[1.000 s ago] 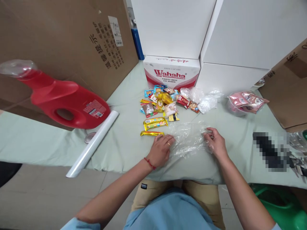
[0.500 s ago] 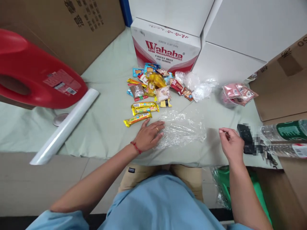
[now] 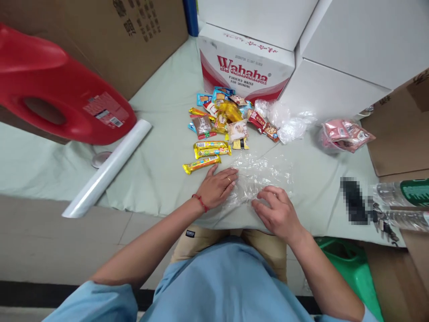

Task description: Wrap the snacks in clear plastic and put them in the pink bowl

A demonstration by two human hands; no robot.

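A sheet of clear plastic film lies crumpled on the pale green cloth in front of me. My left hand rests flat on the film's left edge, fingers stretched out. My right hand lies on the film's near edge, fingers curled down onto it. Just beyond my left hand lie yellow snack bars, and a heap of small snack packets sits farther back.
A red jug and a white roll of film lie at the left. A Wahaha carton and white boxes stand behind. A bag of pink packets, crumpled clear bags and plastic bottles lie at the right.
My right hand has come back from the right side of the table to the near edge of the film. My left hand has stayed on the film.
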